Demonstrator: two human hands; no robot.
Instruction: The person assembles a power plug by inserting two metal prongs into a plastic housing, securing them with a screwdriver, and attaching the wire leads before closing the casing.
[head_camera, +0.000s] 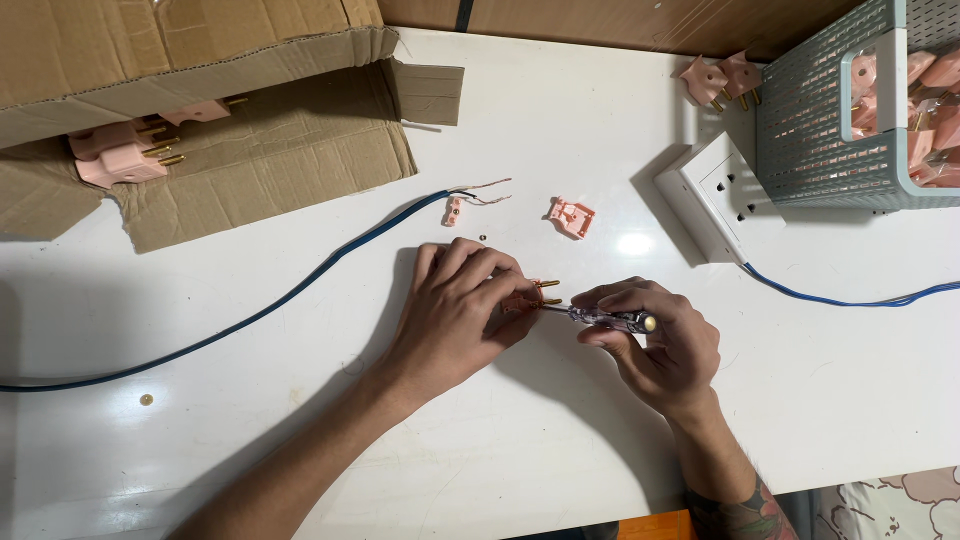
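Right hand (655, 345) fingers grip a screwdriver (605, 318) against the plug (530, 295) clasped in left hand (455, 315) fingers.

Two hands (460, 315); one screwdriver (608, 318); one basket (815, 120); two cables (250, 315).

The left hand (455, 310) covers most of the pink plug body (528, 296), so only its brass pins and a sliver of casing show. The screwdriver (605, 318) tip is lost where it meets the plug, and its clear handle is partly wrapped by the fingers (625, 298) of the right hand (655, 345). The blue cable (250, 315) runs off the left edge. The grey basket (830, 120) is cut by the right edge, its pink plugs perhaps many. A tiny screw (483, 238) is too small to make out
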